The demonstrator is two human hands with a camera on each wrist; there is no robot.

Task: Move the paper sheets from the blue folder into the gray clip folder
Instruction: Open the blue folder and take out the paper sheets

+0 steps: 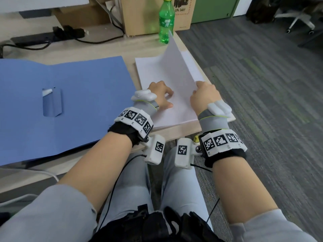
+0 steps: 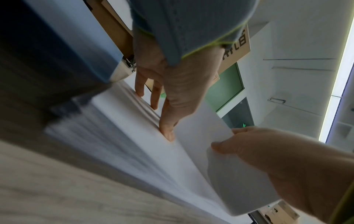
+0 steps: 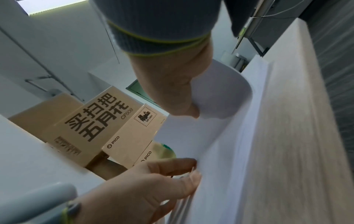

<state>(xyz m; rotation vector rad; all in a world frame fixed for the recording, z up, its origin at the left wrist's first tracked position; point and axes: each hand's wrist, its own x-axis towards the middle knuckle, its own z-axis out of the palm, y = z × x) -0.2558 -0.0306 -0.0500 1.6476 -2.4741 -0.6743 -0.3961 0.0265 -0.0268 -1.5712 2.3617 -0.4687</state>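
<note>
The blue folder [image 1: 70, 102] lies open and flat on the left of the table. To its right sits a stack of white paper sheets [image 1: 152, 74]. My left hand [image 1: 160, 95] rests on the stack, straight fingers [image 2: 166, 121] pressing down. My right hand [image 1: 204, 96] pinches the near right corner of the top sheet [image 1: 176, 67], which curls up off the stack [image 3: 220, 94]. In the right wrist view the thumb [image 3: 187, 109] lies on the curled sheet. I cannot make out a gray clip folder.
A green bottle [image 1: 166, 21] stands at the far right of the table by a cardboard box [image 1: 145, 14]. A power strip [image 1: 43, 37] with cables lies at the back left. The table's right edge [image 1: 218, 100] runs just past the stack, with carpet beyond.
</note>
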